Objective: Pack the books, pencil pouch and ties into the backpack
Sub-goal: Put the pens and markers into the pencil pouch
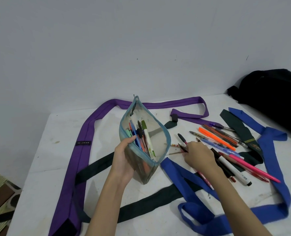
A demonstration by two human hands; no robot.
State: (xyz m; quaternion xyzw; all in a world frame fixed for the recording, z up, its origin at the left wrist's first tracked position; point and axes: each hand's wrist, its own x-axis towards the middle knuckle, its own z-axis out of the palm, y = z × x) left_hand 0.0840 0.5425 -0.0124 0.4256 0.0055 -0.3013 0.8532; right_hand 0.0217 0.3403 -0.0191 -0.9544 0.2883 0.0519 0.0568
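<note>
On the white worktop (44,167), the left hand (124,160) holds the open pencil pouch (144,142) (half full); the right hand (198,155) pinches dark pens (183,143).

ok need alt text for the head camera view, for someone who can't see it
A person's left hand holds an open pencil pouch upright on a white table while the right hand picks pens from a loose pile. Purple, blue and dark green ties lie spread around; a black backpack sits far right.
</note>
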